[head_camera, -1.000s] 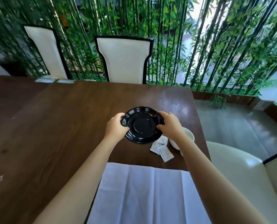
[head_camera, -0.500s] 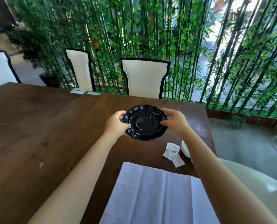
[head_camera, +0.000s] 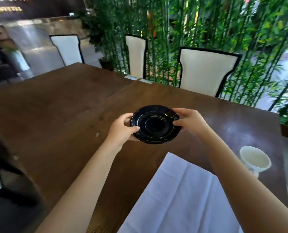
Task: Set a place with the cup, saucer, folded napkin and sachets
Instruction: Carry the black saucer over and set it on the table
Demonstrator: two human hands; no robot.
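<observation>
A flat white cloth napkin [head_camera: 181,190] lies on the dark wooden desk [head_camera: 64,115], nearer than both hands. A white ceramic cup [head_camera: 255,159] stands right of the right forearm. The left hand [head_camera: 121,130] and right hand [head_camera: 190,120] pinch opposite rims of the glossy black round saucer [head_camera: 155,125] between them, thumbs on top.

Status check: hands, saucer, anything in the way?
Gripping the saucer: left hand, right hand, opposite rims, over the table. The napkin lies flat, cup right of it. No sachets in view; nothing blocking.
</observation>
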